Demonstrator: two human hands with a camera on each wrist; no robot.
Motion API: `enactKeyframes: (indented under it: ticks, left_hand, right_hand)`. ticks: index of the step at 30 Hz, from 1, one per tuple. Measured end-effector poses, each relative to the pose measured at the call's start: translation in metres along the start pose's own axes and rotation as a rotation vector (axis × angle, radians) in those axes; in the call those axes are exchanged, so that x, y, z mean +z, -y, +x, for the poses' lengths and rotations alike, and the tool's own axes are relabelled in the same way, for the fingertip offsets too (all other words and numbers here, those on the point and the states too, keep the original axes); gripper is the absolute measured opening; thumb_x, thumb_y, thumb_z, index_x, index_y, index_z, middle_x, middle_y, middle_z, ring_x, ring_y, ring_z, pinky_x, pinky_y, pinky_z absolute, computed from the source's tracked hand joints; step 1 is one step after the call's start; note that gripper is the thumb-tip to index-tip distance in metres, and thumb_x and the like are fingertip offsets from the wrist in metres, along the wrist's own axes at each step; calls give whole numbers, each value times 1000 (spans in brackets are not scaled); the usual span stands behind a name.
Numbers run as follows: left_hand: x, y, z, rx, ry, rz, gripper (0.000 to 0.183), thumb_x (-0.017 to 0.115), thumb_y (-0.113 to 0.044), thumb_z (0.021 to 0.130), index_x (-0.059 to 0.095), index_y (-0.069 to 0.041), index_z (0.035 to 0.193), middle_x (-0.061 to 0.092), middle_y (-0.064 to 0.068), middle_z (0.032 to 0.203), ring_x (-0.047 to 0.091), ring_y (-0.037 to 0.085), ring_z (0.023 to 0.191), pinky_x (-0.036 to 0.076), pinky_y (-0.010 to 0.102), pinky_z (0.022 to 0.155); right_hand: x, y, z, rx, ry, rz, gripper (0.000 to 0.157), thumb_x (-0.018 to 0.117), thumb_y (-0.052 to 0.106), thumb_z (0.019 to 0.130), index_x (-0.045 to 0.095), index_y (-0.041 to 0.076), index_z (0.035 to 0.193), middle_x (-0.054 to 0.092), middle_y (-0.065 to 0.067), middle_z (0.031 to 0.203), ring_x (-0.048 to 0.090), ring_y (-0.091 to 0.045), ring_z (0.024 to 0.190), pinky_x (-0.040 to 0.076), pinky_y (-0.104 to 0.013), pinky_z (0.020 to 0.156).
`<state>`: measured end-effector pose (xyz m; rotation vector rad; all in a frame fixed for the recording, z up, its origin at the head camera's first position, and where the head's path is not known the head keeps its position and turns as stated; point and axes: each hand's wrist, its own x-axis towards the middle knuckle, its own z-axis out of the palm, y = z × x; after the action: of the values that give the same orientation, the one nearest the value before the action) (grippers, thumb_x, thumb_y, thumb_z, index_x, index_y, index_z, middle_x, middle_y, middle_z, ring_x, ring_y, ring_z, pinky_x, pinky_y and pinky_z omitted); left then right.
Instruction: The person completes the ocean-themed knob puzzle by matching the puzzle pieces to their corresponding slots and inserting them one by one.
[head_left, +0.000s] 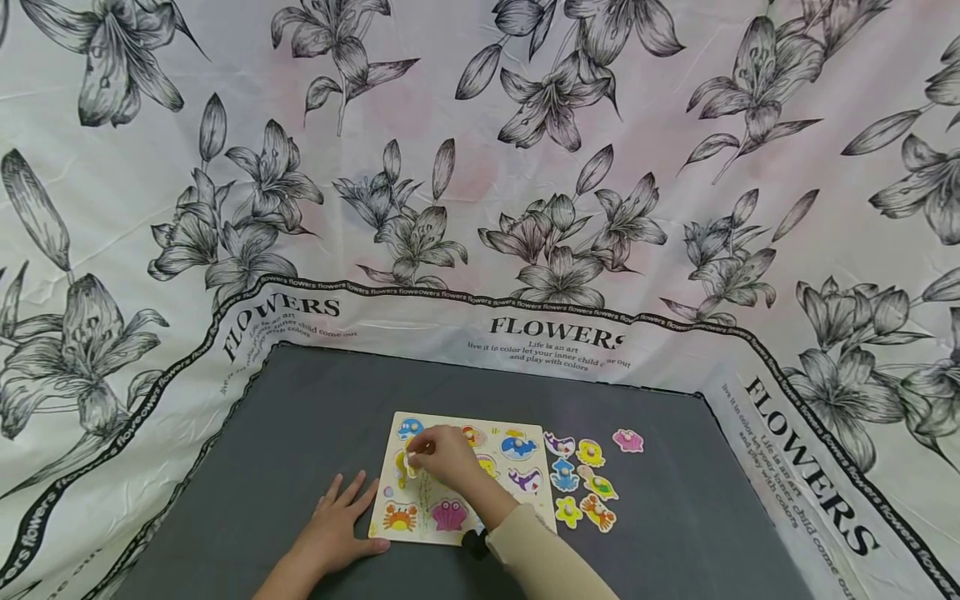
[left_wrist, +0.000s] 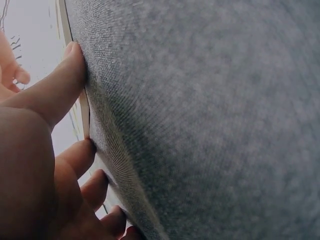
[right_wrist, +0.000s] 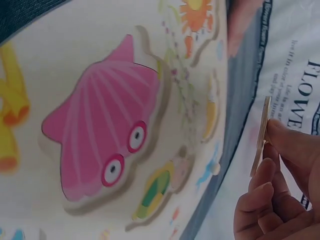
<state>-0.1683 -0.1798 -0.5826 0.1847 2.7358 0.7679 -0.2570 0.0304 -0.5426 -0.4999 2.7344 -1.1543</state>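
Note:
A cream puzzle board [head_left: 438,421] with sea-creature pictures lies on the dark table. My left hand [head_left: 333,525] rests beside its left edge with fingers spread; in the left wrist view the thumb and a finger touch the board's edge [left_wrist: 84,112]. Over the board's left part, my right hand [head_left: 450,458] pinches a thin flat wooden puzzle piece [right_wrist: 261,137] between thumb and fingers. That piece is seen edge-on, so its picture is hidden. A pink shell-like creature [right_wrist: 107,125] shows large on the board, along with an orange crab [head_left: 400,517].
Right of the board lie several loose pieces, among them a yellow starfish [head_left: 568,512], a turtle [head_left: 597,483] and a blue creature [head_left: 564,476]. Farther right sits a pink piece [head_left: 628,441]. Flower-printed cloth [head_left: 420,350] rises behind and beside the table.

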Motion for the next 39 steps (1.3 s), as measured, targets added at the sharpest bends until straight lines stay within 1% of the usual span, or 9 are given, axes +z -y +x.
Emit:
enactKeyframes:
  ticks: [7, 17, 24, 27, 35, 39]
  left_hand:
    - [1, 3, 2, 2, 5, 5, 103, 83, -62, 70, 47, -14, 153, 31, 17, 164, 13, 53, 151, 21, 74, 114]
    - [1, 1, 5, 1, 9, 13, 103, 83, -61, 70, 46, -14, 153, 30, 17, 164, 12, 53, 151, 20, 74, 114]
    - [2, 3, 6, -4, 12, 14, 103, 84, -61, 69, 46, -14, 153, 30, 18, 164, 12, 54, 151, 20, 75, 114]
    - [3, 3, 5, -1, 11, 14, 103, 84, -61, 69, 46, -14, 153, 30, 18, 164, 12, 54, 151, 20, 75, 113]
    - [1, 3, 4, 4, 8, 17, 103, 84, -60, 70, 46, -13, 153, 31, 18, 164, 13, 54, 151, 20, 75, 113]
    - [1, 2, 4, -1, 15, 14, 102, 83, -60, 70, 46, -13, 153, 30, 18, 164, 12, 54, 151, 20, 75, 113]
  right_hand:
    - [13, -3, 7, 11, 30, -59, 6, 81, 17, 86, 80, 16, 93, 67, 10, 82, 54, -5, 71, 48, -20, 63]
    - [22, -7, 11, 22, 42, -93, 6, 82, 16, 85, 80, 16, 91, 65, 10, 80, 53, -5, 70, 47, -21, 64]
    - [32, -10, 15, 58, 58, -128, 6, 83, 16, 84, 78, 16, 88, 63, 9, 77, 52, -6, 70, 48, -20, 65]
    - [36, -11, 17, 54, 59, -130, 7, 83, 15, 84, 78, 16, 87, 64, 10, 76, 53, -5, 68, 48, -20, 65]
    - [37, -6, 18, 88, 79, -117, 8, 84, 14, 84, 76, 17, 85, 65, 10, 75, 53, -6, 68, 48, -21, 66]
    - [32, -4, 16, 87, 83, -112, 10, 83, 17, 85, 78, 17, 93, 66, 9, 82, 55, -6, 72, 50, -22, 68]
